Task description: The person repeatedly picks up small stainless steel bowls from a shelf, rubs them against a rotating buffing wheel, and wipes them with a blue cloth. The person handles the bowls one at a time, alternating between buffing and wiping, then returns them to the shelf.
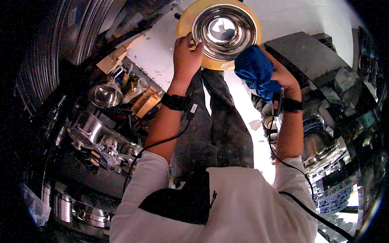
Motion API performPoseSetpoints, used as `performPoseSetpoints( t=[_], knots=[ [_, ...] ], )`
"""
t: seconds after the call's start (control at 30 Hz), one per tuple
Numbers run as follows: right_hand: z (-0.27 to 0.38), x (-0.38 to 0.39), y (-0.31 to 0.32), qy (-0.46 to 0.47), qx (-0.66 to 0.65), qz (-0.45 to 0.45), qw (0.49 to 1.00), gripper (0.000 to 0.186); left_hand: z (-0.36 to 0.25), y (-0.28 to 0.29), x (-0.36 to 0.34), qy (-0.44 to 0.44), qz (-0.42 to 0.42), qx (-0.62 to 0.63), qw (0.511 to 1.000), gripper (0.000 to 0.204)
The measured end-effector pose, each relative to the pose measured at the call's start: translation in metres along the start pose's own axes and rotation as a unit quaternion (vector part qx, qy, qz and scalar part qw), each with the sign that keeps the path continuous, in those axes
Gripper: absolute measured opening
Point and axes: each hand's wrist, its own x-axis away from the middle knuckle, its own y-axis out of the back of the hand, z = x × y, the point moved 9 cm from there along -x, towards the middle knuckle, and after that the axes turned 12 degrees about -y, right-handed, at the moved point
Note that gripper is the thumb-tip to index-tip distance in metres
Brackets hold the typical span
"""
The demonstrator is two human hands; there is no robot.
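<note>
A shiny round metal bowl [227, 49] rests on a yellow round stool top [185, 19] in front of me. My left hand [188, 60] is at the bowl's left rim, its thumb and curled fingers closed on the edge. In my right hand [285, 76] a bunched dark blue cloth [253, 67] is gripped. The cloth is beside the bowl's lower right rim; whether it touches the metal is hard to tell. Part of my right fingers is hidden behind the cloth.
To the left are a metal pot [86, 130], a shiny rounded metal vessel [106, 95] and cardboard pieces [146, 102]. A large dark grey box [304, 54] stands at the right. Blue-patterned bowls [334, 198] are stacked at the lower right. Black cables [291, 164] run along both arms.
</note>
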Motion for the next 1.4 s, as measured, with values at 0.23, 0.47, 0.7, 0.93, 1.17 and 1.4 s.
performPoseSetpoints(
  t=[0.23,0.47,0.7,0.93,1.17,1.4],
  knots=[
    [-0.010,0.005,-0.018,-0.032,-0.350,0.083,0.933,0.084,0.006,0.002,0.004,0.014,-0.011,-0.021,1.000,0.045],
    [-0.019,0.008,-0.018,-0.033,-0.354,0.030,0.934,0.055,0.010,0.006,0.010,0.064,-0.060,0.177,0.980,0.037],
    [0.011,0.017,-0.023,0.038,-0.341,0.012,0.939,0.082,-0.006,0.014,0.013,0.093,-0.075,0.327,0.937,0.033],
    [0.053,0.074,-0.050,0.052,-0.254,0.133,0.956,0.099,-0.050,0.074,0.053,0.114,-0.035,0.257,0.959,0.047],
    [0.206,0.149,-0.119,0.144,-0.096,0.212,0.962,0.102,-0.076,0.206,0.149,0.113,-0.169,0.140,0.969,0.050],
    [0.341,0.182,-0.254,0.239,0.237,0.019,0.942,0.079,-0.095,0.297,0.271,0.115,-0.297,0.334,0.887,0.072]
  ],
)
